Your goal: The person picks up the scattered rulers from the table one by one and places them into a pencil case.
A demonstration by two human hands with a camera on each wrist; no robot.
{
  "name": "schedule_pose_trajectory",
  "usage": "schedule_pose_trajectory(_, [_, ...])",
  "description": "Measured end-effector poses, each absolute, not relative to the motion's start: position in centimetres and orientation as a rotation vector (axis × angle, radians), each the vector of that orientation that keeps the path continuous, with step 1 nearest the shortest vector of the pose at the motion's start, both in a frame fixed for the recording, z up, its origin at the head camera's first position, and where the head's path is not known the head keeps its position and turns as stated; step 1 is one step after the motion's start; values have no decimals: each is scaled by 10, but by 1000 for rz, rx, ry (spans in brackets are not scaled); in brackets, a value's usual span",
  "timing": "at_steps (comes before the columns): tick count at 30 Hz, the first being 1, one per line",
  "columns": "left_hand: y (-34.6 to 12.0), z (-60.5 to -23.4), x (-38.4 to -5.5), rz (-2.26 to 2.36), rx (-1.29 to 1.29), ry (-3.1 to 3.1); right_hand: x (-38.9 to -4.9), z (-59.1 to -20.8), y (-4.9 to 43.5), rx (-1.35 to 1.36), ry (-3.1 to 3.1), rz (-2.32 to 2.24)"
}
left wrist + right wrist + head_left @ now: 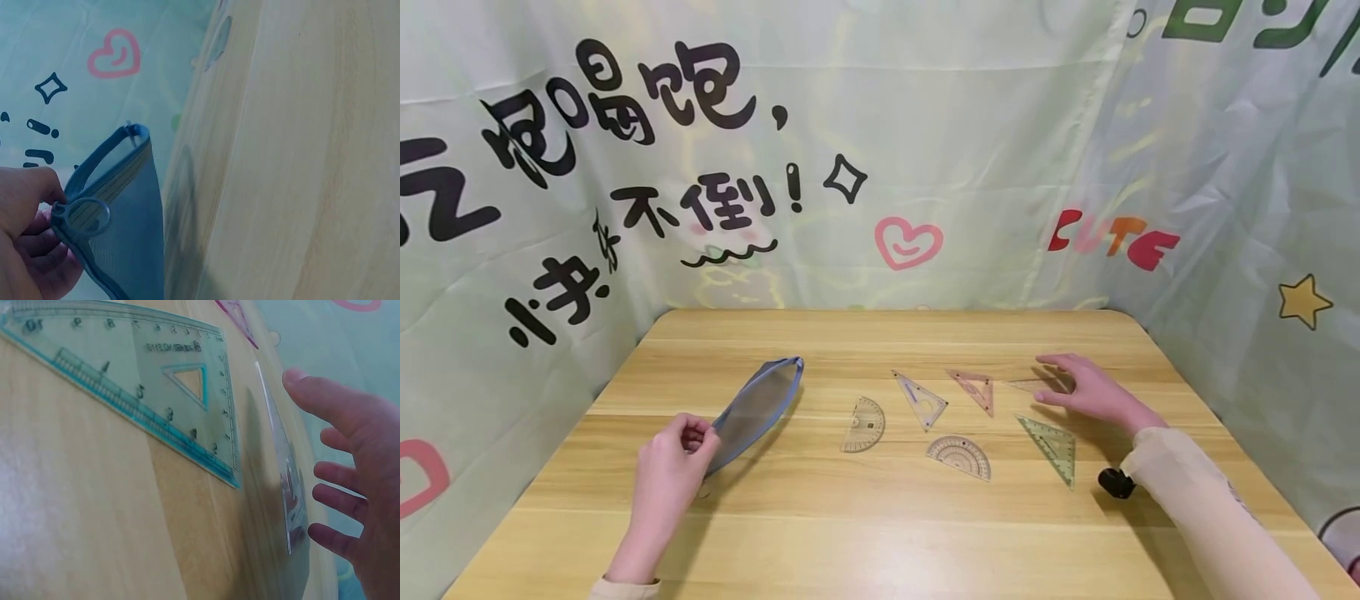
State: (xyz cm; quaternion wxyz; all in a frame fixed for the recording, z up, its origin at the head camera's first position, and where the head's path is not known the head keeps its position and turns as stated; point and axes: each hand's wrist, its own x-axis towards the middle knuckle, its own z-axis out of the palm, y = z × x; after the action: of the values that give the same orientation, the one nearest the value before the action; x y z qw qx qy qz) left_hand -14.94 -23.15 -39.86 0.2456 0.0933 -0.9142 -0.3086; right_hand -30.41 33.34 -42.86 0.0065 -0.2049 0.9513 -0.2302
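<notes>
Your left hand (673,462) pinches the gaping, blue-edged mesh pouch (756,408), well left of the green set square (1054,450). Your right hand (1093,392), fingers parted and empty, hovers beyond that square, near a clear triangle (1024,384).

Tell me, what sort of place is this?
Probably a screened-off tabletop workspace: a wood-grain table, printed fabric hung behind and beside it, and protractors and a green set square lying on top.
</notes>
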Motion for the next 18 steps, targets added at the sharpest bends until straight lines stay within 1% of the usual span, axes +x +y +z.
schedule_pose_trajectory(11, [-233,-399,-150,-823,190,-2500,-309,-431,342,-694,2980,-775])
schedule_pose_trajectory(18, [-231,-397,-150,-853,188,-2518,-309,-434,348,-656,2974,-776])
